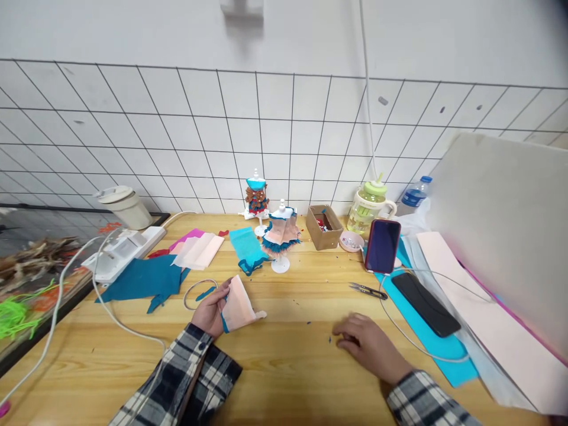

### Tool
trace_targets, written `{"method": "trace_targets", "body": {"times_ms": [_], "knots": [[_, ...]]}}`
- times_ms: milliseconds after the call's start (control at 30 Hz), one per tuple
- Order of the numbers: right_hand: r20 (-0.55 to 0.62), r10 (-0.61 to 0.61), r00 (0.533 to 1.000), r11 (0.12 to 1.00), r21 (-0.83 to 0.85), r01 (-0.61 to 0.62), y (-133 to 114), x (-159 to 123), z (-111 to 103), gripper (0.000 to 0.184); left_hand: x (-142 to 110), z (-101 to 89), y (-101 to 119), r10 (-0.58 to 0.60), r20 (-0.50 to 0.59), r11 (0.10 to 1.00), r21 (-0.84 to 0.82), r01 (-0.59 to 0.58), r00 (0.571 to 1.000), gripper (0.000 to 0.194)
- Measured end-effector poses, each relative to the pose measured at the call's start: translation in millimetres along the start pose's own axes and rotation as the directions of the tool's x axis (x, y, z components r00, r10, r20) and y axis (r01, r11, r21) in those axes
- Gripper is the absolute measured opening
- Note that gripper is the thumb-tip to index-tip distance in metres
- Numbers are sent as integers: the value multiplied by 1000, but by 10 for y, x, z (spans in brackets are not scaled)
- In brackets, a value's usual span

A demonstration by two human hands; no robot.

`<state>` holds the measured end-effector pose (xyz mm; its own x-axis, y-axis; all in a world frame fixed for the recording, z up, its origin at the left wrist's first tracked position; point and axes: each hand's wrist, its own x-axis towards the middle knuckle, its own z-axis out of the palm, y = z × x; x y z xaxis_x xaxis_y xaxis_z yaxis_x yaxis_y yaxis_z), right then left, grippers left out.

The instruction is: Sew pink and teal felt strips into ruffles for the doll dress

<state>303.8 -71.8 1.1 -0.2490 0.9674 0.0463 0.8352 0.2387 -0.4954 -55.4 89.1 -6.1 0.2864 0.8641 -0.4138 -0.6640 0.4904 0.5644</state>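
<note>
A folded piece of pale pink crepe paper [241, 306] with a teal edge is pinched in my left hand [210, 310], held just above the table at left of centre. A thin strip dangles from its right corner. My right hand [366, 346] hovers low over the wood on the right, slightly blurred, fingers loosely bent and apart with nothing visible in them. Thread snips [368, 290] lie just beyond it. Behind my hands stands a small white dress stand [281, 263] wearing a pink and teal ruffled paper dress [283, 231].
A second dressed stand [256, 198], a cardboard box [326, 234] and a green-lidded jug [370, 207] line the wall. Teal paper [142, 278] and a power strip [124, 254] lie left. A propped phone [383, 245], black case [425, 303] and pink sheets [488, 325] occupy the right.
</note>
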Motion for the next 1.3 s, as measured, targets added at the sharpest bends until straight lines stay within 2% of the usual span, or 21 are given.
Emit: {"method": "trace_targets", "body": {"times_ms": [67,167,300,400,467,600,667,800,933,1033,1100,1200,1300], "knots": [[-14,11,1000,999,35,-10,-73,54,122,14,22,9,3,1,-4,1000,5,-1,1000,29],[-40,-15,999,999,32,16,-257,381,260,10,45,-8,6,1,6,1000,25,-1,1000,29],[-86,100,991,995,25,-98,-422,841,373,8,41,-52,6,7,27,999,34,-8,1000,30],[-195,153,969,986,-40,-164,-295,1042,338,13,31,-57,1,16,43,999,37,-17,999,35],[-297,229,927,961,-84,-264,-102,1116,245,19,29,-44,-2,6,51,999,38,-8,999,37],[-377,292,879,932,-92,-350,301,1109,21,32,30,-16,3,-8,52,999,40,6,999,34],[-414,298,860,924,-103,-369,428,1047,-23,39,34,-12,9,-14,61,999,41,12,998,33],[-429,306,850,879,-217,-425,537,1003,61,54,48,-24,16,-29,65,998,57,25,997,31],[-381,363,851,842,-257,-474,566,1193,90,63,66,-42,10,-19,80,997,72,13,997,29],[-362,389,848,837,-247,-489,508,1347,54,61,69,-43,5,-20,84,996,94,12,996,28],[-334,374,865,850,-250,-464,380,1350,104,59,66,-36,5,-13,81,995,95,5,997,27],[-274,334,902,882,-247,-401,68,1158,311,58,60,-24,8,-5,74,996,87,-1,997,27],[-191,242,951,945,-175,-276,-185,872,466,58,55,-15,10,-21,72,996,84,15,997,27]]}}
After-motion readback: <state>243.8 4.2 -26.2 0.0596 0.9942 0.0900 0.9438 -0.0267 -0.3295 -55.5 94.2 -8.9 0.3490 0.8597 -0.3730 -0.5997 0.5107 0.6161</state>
